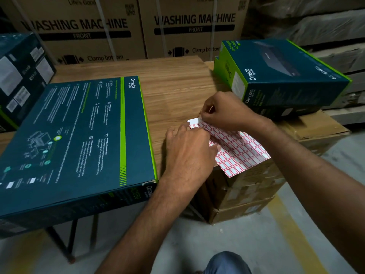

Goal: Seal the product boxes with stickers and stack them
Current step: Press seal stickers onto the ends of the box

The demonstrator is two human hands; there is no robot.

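Right hand (223, 111): thumb and forefinger pinched tight at the far corner of the sticker sheet (239, 151), other fingers curled in. Can't tell if a single sticker is lifted, too small to see.

Left hand (189, 149): palm down, fingers laid on the near-left part of the sheet, pressing it to the table (173, 86). Nothing gripped.

Sheet: white backing, grid of red-bordered labels. It lies on the table's right near corner, and its near end hangs past the edge, above a stack of brown cartons (246, 194).

Big flat box (79, 135): dark teal with green stripe, lying back side up on the table just left of the hands. Near end overhangs the table edge. Closed, contents not visible. Near right corner looks a bit torn.

Smaller box (286, 76): same teal and green, right of the table and beyond the right hand. It sits tilted on top of another like it, which rests on a brown carton. Both look shut, nothing inside visible.

Dark box (21, 76): far left, white labels on its side, closed.

Behind the table: two big washing machine cartons (79, 26), strapped.

Bottom edge: a knee in jeans (227, 262).
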